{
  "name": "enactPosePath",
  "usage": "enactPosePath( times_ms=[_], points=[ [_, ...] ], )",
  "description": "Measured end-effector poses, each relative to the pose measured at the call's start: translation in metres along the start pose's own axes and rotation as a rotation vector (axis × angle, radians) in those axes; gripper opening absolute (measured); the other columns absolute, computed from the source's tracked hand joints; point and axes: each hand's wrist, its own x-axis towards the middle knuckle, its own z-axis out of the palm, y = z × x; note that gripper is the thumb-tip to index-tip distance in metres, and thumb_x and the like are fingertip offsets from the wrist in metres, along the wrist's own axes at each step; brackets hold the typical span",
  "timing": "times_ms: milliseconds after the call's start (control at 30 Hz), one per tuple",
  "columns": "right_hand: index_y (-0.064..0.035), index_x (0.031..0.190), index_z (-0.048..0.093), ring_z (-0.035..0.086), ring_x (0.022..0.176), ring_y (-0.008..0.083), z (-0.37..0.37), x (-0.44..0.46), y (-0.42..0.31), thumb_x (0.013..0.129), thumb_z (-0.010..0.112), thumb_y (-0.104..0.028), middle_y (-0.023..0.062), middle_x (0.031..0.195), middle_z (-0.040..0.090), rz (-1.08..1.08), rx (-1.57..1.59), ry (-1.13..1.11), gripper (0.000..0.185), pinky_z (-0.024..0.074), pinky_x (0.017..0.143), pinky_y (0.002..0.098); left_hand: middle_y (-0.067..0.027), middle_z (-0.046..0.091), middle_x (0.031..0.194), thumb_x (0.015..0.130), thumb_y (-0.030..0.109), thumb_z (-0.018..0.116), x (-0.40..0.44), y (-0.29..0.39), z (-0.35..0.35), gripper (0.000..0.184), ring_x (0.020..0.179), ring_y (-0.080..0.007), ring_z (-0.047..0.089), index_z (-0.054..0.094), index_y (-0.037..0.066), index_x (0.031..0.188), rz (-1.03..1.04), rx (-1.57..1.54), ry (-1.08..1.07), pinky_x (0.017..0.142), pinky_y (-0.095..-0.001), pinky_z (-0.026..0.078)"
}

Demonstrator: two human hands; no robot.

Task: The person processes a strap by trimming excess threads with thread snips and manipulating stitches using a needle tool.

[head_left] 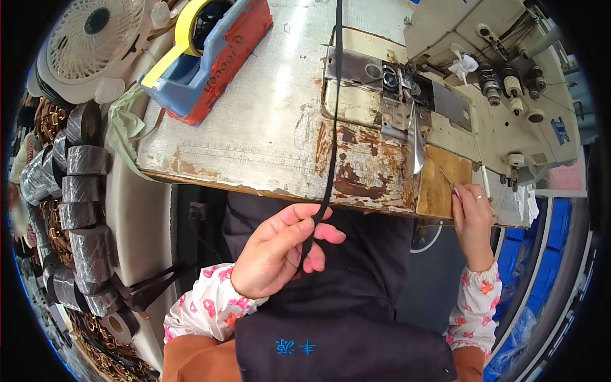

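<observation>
Standing over the far right of the worktable (254,137), a cream sewing machine (541,121) takes up that corner, its metal plate (359,69) set into the tabletop and a folded silvery piece (416,143) jutting toward the near edge. At the upper left sits a blue tape dispenser (167,84) with a yellow ring (184,32) and red wrapping marked by handwriting; beyond it, further left, is a white fan (95,48). Wrapped dark rolls (89,191) are stacked down the left side, beside the pale padded ledge (137,223), and blue bins (544,248) fill the lower right. The table's near border is worn and rusty, with a wooden patch (439,191) at its right.

A long black strap (336,108) runs from the top of the view down across the table, overlapping the left side of the machine's plate area, and hangs over the near edge into the left hand (277,245). Thumb and forefinger close on it there, the remaining fingers loosely curled, its lower end dropping past them. The right hand (472,207), at the wooden patch, pinches a slim pointed tool (445,176), tip angled up and leftward; the fingers hide its rear part.
</observation>
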Motion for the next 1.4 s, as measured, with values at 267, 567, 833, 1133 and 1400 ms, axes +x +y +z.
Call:
enactPosePath(
  times_ms=[267, 567, 833, 1133, 1400],
  points=[
    [0.006, 0.104, 0.047, 0.056, 0.067, 0.0201, -0.008, 0.008, -0.076, 0.076, 0.042, 0.01, 0.0175, 0.09, 0.056, -0.216, 0.393, -0.014, 0.028, 0.0452, 0.06, 0.0277, -0.0123, 0.058, 0.083, 0.087, 0.014, 0.045, -0.005, -0.007, 0.006, 0.014, 0.06, -0.0143, 0.054, 0.049, 0.005, 0.097, 0.045, -0.042, 0.047, 0.053, -0.0246, 0.044],
    [0.0033, 0.1, 0.055, 0.047, 0.057, 0.0045, 0.032, 0.055, -0.127, 0.077, 0.057, -0.005, 0.001, 0.07, 0.057, 0.279, 1.463, -0.461, 0.024, 0.0398, 0.052, 0.0195, -0.0048, 0.055, 0.079, 0.086, 0.013, 0.048, -0.008, -0.018, 0.004, 0.012, 0.066, -0.0112, 0.052, 0.052, 0.004, 0.093, -0.027, -0.002, -0.021, 0.056, -0.0212, 0.042],
    [0.0013, 0.088, 0.059, 0.049, 0.056, 0.0039, 0.039, 0.055, -0.14, 0.08, 0.052, -0.003, 0.0004, 0.064, 0.055, 0.199, 1.205, -0.205, 0.012, 0.0378, 0.048, 0.0175, -0.0023, 0.054, 0.073, 0.085, 0.01, 0.049, -0.02, -0.028, 0.0, 0.012, 0.054, -0.0034, 0.04, 0.052, 0.002, 0.094, 0.081, 0.21, 0.004, 0.046, -0.0145, 0.03],
    [0.0019, 0.086, 0.06, 0.051, 0.049, 0.0084, 0.044, 0.056, -0.149, 0.078, 0.054, -0.003, 0.0077, 0.059, 0.056, 0.095, 1.08, -0.066, 0.011, 0.0404, 0.046, 0.0218, -0.0001, 0.05, 0.071, 0.086, 0.01, 0.047, -0.03, -0.027, -0.009, 0.01, 0.055, -0.0013, 0.036, 0.05, 0.002, 0.09, 0.025, 0.095, 0.013, 0.046, -0.0139, 0.028],
    [0.0021, 0.097, 0.056, 0.044, 0.052, 0.0025, 0.043, 0.049, -0.151, 0.085, 0.048, -0.012, 0.0013, 0.065, 0.057, 0.37, 1.462, -0.218, 0.02, 0.0329, 0.046, 0.017, 0.001, 0.049, 0.066, 0.086, 0.012, 0.048, -0.03, -0.035, -0.007, 0.011, 0.055, -0.0013, 0.038, 0.051, 0.002, 0.089, 0.199, 0.298, 0.052, 0.047, -0.0135, 0.029]
  ],
)
